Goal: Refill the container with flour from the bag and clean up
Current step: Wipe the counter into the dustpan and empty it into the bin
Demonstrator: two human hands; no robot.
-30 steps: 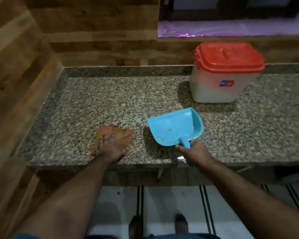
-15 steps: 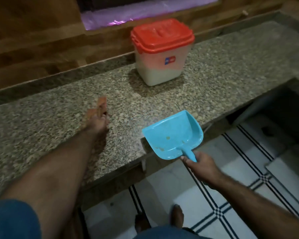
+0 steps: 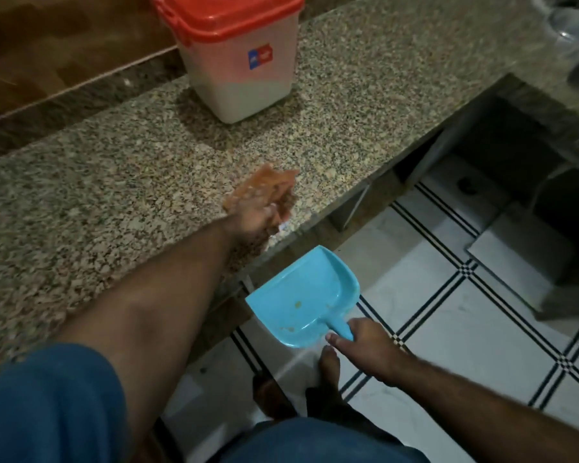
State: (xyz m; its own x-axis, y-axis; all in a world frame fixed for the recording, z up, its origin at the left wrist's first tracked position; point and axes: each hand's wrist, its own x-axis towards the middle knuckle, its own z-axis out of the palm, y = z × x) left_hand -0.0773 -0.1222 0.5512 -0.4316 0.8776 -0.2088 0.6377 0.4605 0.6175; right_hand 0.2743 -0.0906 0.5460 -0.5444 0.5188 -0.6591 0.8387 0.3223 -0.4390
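Dustpan (image 3: 303, 297) in right hand (image 3: 370, 350), cloth (image 3: 264, 188) under left hand (image 3: 254, 217)

- My left hand (image 3: 254, 217) is pressing an orange cloth (image 3: 263, 190) onto the granite counter (image 3: 97, 208) near its front edge; the hand and cloth are blurred, so I cannot tell how my fingers are lying.
- My right hand (image 3: 365, 350) is gripping the handle of a blue dustpan (image 3: 303, 297), holding it below the counter edge over the tiled floor (image 3: 448, 312), at about five o'clock from the cloth.
- A few yellowish crumbs are lying in the pan.
- The container (image 3: 236, 55), red lid on, is standing on the counter at twelve o'clock from the cloth, well apart.
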